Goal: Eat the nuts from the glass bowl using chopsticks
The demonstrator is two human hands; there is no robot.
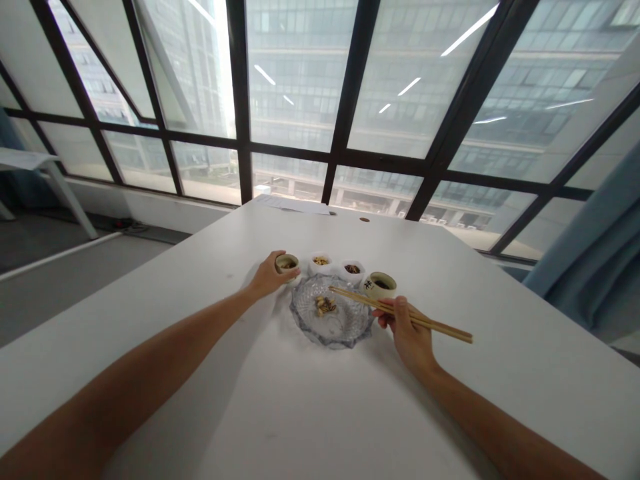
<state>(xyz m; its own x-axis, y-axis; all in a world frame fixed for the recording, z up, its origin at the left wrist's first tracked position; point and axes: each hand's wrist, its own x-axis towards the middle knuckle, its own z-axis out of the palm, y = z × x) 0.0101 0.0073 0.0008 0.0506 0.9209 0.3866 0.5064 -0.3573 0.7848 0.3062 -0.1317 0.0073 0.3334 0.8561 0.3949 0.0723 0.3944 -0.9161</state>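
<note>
My left hand (271,275) is wrapped round a small pale-green cup (289,261) with something brownish in it. In my right hand (407,333) is a pair of wooden chopsticks (435,325), their tips over a clear, wavy-rimmed glass plate (306,319). A small heap of yellowish and dark pieces (325,306) lies on the plate. Behind the plate stand a white cup (319,269) with yellowish pieces and another white cup (353,277) with dark reddish pieces. A second pale-green cup (380,285), with dark characters on its side and dark contents, stands at the plate's right, near my right fingers.
Papers (295,205) and a small brown disc (365,219) lie near the far edge of the white table (280,413). Beyond are large windows, with a blue curtain (595,260) at the right and another table (25,159) at the far left.
</note>
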